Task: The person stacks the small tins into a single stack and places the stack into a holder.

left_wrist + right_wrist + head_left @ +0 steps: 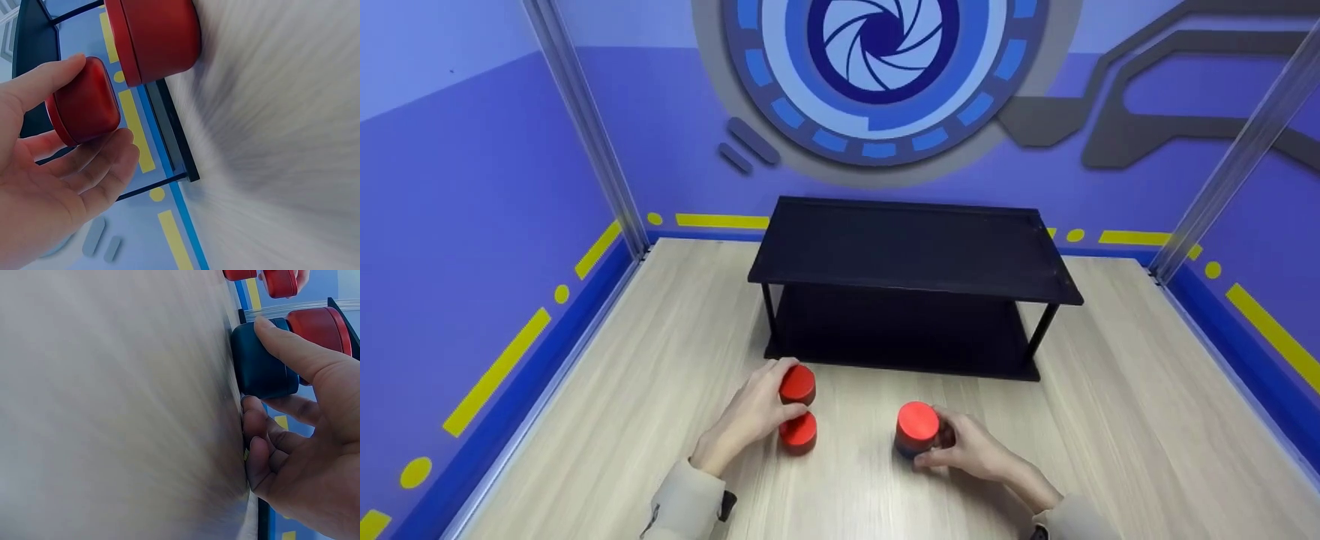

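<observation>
My left hand (756, 405) holds a small red round tin (84, 104) between thumb and fingers, raised off the table. Beside it, nearer to me, another red tin (798, 435) stands on the wooden table (847, 495). My right hand (971, 446) grips a dark blue tin (261, 360) low on its side, with the thumb across it in the right wrist view. On top of the blue tin sits a third red tin (917, 421). From above, that red tin covers most of the blue one.
Behind the hands stands a black two-tier rack (915, 244), its lower shelf (900, 330) close to the tins. Blue printed panels (495, 225) wall in the table at the left, back and right, with metal posts (585, 120) at the back corners.
</observation>
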`<action>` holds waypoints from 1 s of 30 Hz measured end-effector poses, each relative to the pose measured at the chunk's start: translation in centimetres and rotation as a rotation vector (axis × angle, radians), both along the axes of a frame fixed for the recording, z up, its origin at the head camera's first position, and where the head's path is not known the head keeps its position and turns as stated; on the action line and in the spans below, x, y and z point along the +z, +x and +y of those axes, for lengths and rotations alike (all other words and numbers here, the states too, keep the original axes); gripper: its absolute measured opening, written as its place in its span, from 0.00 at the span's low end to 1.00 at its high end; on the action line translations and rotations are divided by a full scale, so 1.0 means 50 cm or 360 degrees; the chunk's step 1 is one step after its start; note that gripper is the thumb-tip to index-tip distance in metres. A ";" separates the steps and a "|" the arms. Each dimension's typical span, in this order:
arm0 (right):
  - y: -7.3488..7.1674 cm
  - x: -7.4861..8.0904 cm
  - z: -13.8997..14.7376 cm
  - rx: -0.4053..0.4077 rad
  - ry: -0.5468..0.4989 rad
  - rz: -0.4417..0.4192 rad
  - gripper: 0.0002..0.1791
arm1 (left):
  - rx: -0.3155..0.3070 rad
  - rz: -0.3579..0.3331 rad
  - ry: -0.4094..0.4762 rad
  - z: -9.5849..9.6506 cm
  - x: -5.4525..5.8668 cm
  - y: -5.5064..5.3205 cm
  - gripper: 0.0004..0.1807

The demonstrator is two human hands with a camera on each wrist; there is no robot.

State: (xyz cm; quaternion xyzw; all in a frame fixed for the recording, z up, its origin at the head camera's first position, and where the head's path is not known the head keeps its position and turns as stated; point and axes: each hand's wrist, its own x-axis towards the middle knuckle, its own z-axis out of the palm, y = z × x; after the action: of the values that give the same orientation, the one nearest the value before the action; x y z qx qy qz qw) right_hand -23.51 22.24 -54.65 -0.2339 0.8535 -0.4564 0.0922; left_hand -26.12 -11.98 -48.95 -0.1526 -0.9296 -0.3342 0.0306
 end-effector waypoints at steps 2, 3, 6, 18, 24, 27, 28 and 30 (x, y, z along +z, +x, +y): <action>0.000 0.000 -0.001 -0.0005 0.0013 -0.0013 0.30 | -0.0015 0.0001 0.0010 0.001 -0.004 0.002 0.33; 0.001 0.000 -0.001 -0.0006 0.0019 -0.0017 0.30 | -0.0020 0.0004 0.0014 0.001 -0.006 0.003 0.33; 0.001 0.000 -0.001 -0.0002 0.0032 -0.0021 0.31 | -0.0028 0.0003 0.0032 0.002 -0.012 0.006 0.33; 0.009 -0.004 -0.005 -0.0034 0.0083 -0.0006 0.28 | -0.0043 -0.0045 0.0118 0.000 -0.044 0.017 0.32; 0.009 -0.005 -0.008 -0.0083 0.0105 0.0020 0.28 | -0.0024 -0.0079 0.0168 -0.003 -0.046 0.017 0.32; 0.006 -0.004 -0.010 -0.0110 0.0102 0.0025 0.32 | -0.0019 -0.0073 0.0173 -0.004 -0.041 0.014 0.31; 0.006 -0.003 -0.009 -0.0118 0.0103 0.0015 0.33 | -0.0015 -0.0074 0.0174 -0.003 -0.039 0.012 0.31; 0.006 -0.001 -0.005 -0.0134 0.0107 0.0010 0.33 | -0.0018 -0.0073 0.0167 0.003 -0.035 0.009 0.31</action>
State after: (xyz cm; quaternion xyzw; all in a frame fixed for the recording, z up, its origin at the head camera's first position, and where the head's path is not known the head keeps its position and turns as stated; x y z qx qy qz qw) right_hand -23.22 21.99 -54.70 -0.1959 0.8777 -0.4304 0.0781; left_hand -25.67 -11.84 -50.72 -0.1484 -0.9103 -0.3860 0.0152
